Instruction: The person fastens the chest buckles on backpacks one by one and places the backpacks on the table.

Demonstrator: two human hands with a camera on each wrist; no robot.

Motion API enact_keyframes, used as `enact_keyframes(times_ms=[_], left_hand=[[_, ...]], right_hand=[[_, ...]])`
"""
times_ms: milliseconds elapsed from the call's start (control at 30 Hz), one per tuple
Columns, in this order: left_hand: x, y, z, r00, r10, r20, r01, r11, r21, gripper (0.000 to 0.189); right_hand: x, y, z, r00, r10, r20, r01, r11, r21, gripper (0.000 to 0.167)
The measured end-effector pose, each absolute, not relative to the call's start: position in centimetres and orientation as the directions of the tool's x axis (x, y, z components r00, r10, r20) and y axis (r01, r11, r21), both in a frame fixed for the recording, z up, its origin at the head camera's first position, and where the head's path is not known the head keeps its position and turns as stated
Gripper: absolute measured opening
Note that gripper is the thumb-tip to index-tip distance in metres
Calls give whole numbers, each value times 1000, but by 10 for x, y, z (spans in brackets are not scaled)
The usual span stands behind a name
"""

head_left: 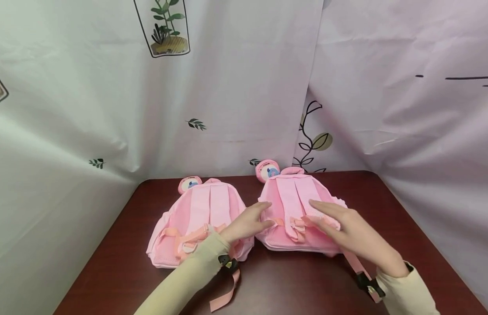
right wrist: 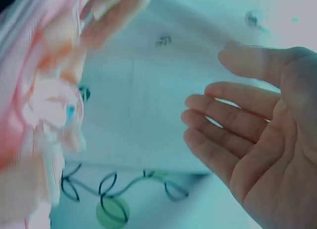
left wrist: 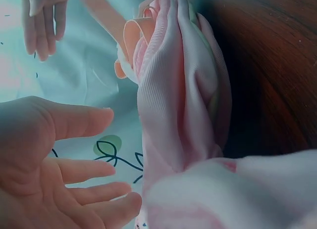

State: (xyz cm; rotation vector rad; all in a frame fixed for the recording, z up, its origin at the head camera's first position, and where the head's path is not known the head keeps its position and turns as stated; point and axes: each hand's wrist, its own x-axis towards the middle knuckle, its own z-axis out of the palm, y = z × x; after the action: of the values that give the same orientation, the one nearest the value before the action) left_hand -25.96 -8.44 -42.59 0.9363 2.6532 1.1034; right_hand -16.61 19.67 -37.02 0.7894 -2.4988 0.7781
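Note:
Two pink backpacks lie on the table with their strap sides up. In the head view my left hand (head_left: 248, 222) is over the gap between the left backpack (head_left: 200, 203) and the right backpack (head_left: 289, 188), its fingers toward the right one. My right hand (head_left: 352, 232) overlaps that right backpack's other side. Both hands hold nothing, with fingers extended and thumbs apart, as the left wrist view shows of the left hand (left wrist: 74, 174) and the right wrist view of the right hand (right wrist: 247, 135). Peach straps with buckles (head_left: 297, 223) cross the right backpack's lower half.
Both backpacks stand on a dark red-brown table (head_left: 291, 288). A round pink charm (head_left: 267, 170) sits beside the right one's top, another (head_left: 189, 184) beside the left one's. One loose strap end (head_left: 228, 293) trails toward the front. Pale printed curtain (head_left: 244, 87) encloses the back and sides.

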Motion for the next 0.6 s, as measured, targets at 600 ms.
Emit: enact_keyframes(times_ms=[600], left_hand=[[-266,-44,-427,-721,670,176,593,465,658,52]], right_hand=[[-218,258,-401,-911,-311,271,-411,732,-544,43]])
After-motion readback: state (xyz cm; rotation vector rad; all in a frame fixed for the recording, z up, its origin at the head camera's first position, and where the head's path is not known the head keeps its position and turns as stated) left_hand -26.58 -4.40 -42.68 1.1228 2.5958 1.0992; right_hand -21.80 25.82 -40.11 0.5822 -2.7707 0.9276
